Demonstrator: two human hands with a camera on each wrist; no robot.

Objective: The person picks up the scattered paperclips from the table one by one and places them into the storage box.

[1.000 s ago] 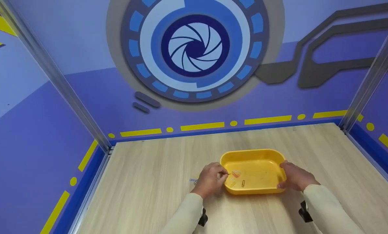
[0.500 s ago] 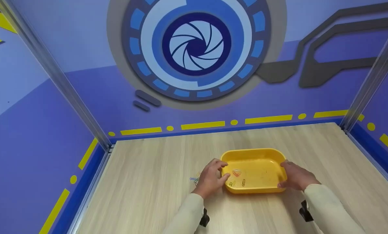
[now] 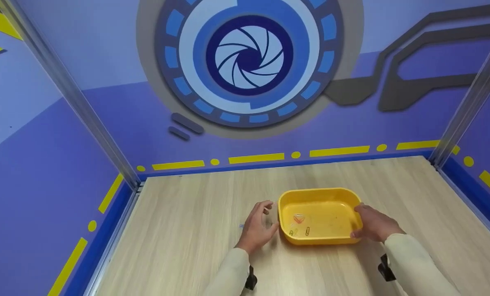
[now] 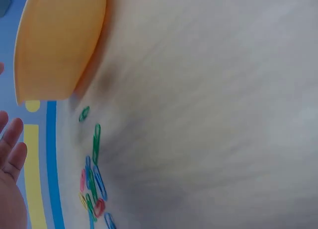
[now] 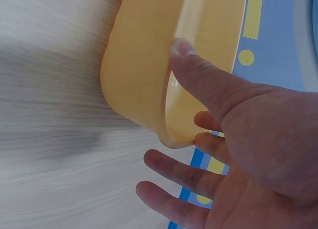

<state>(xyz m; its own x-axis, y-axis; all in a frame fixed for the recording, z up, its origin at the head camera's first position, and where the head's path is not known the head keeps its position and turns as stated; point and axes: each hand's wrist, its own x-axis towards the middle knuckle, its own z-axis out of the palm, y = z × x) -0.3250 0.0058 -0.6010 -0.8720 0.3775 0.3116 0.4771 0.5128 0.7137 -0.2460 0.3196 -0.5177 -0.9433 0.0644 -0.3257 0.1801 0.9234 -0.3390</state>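
Observation:
A yellow plastic tray [image 3: 320, 241] sits on the wooden table with several small paper clips [image 3: 298, 218] at its left end. My left hand [image 3: 258, 228] is just left of the tray, with thumb and fingers spread apart and nothing between them. Under and beside it, in the left wrist view, lies a loose pile of coloured paper clips [image 4: 92, 184], green, blue, red, pink and yellow. A single green paper clip [image 4: 84, 114] lies closer to the tray. My right hand [image 3: 377, 223] holds the tray's right end, its thumb [image 5: 198, 75] on the rim and some fingers touching the far part.
A printed blue and purple wall [image 3: 117, 123] closes off the back of the table [image 3: 179, 230]. Side panels with metal corner posts [image 3: 101, 135] stand at left and right.
My left hand has let a small paper clip go into the tray, opened its fingers and drawn back left from the rim. The right hand stays on the tray.

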